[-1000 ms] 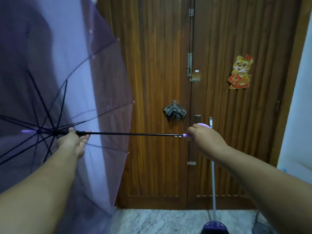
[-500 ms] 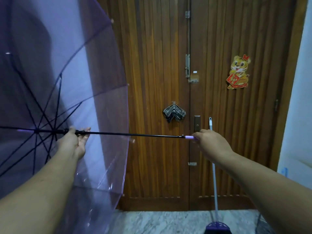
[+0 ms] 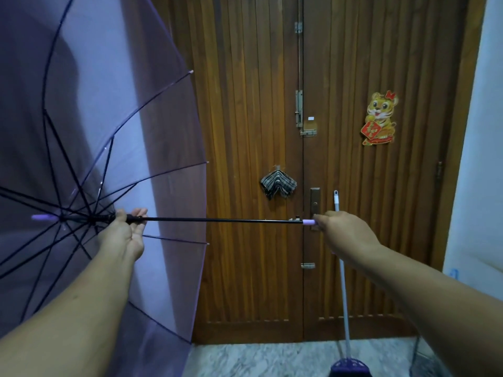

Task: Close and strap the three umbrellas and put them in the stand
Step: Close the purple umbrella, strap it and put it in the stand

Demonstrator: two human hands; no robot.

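Note:
A clear purple umbrella point(image 3: 114, 110) is held sideways in front of me, its canopy spread open on the left with black ribs showing. Its thin black shaft point(image 3: 217, 220) runs horizontally to the right. My left hand point(image 3: 125, 232) grips the runner on the shaft close to the ribs' hub. My right hand point(image 3: 343, 232) grips the lilac handle point(image 3: 309, 222) at the shaft's right end; most of the handle is hidden inside the hand. No other umbrella is in view, and no complete stand.
A brown wooden double door point(image 3: 245, 131) stands straight ahead with latches, a tiger sticker point(image 3: 379, 118) and a small checked cloth point(image 3: 277, 183) on it. A broom point(image 3: 343, 281) leans against the door on the right. Marble floor point(image 3: 258, 357) lies below; a thin wire frame point(image 3: 415, 355) at bottom right.
The open canopy has tilted and swung a little higher and to the right. Both hands keep their hold on the shaft and handle.

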